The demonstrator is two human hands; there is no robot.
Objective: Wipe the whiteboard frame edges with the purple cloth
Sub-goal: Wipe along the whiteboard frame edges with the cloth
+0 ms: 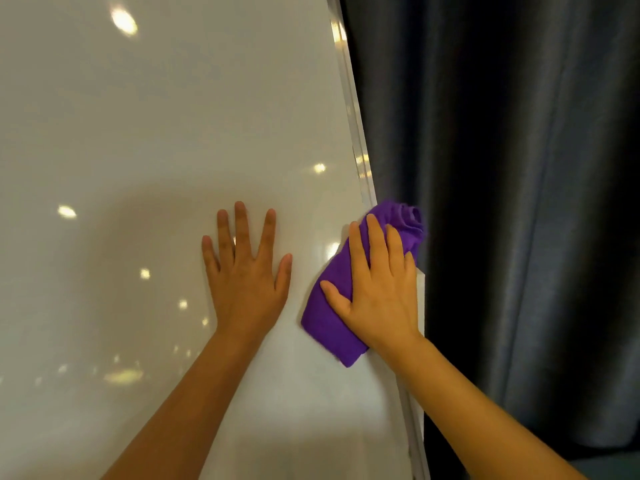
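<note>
A glossy whiteboard [138,133] fills the left and middle of the head view. Its silver frame edge [353,109] runs down the right side, from the top centre to the bottom right. My right hand [377,289] presses a bunched purple cloth [329,317] against that right frame edge at about mid-height; the cloth's upper end sticks out past my fingertips and hides the frame there. My left hand [246,268] lies flat on the board surface just left of the cloth, fingers spread, holding nothing.
A dark grey curtain [519,202] hangs in folds directly behind and to the right of the frame edge, close to the cloth. Ceiling lights reflect as bright spots on the board.
</note>
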